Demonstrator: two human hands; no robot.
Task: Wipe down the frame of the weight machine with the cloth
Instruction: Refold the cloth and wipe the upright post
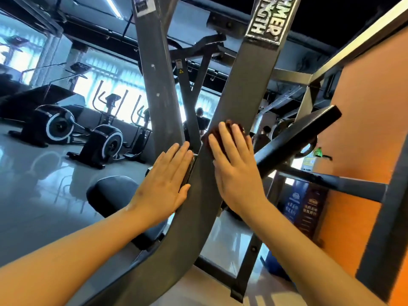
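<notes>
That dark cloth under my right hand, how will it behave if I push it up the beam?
Probably floppy: the cloth bunches up past the flat right hand. Likely slides easily on the smooth painted beam.

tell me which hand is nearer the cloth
Right. The right hand presses flat on the cloth against the frame beam; the left hand rests on the beam's left edge, off the cloth.
</notes>
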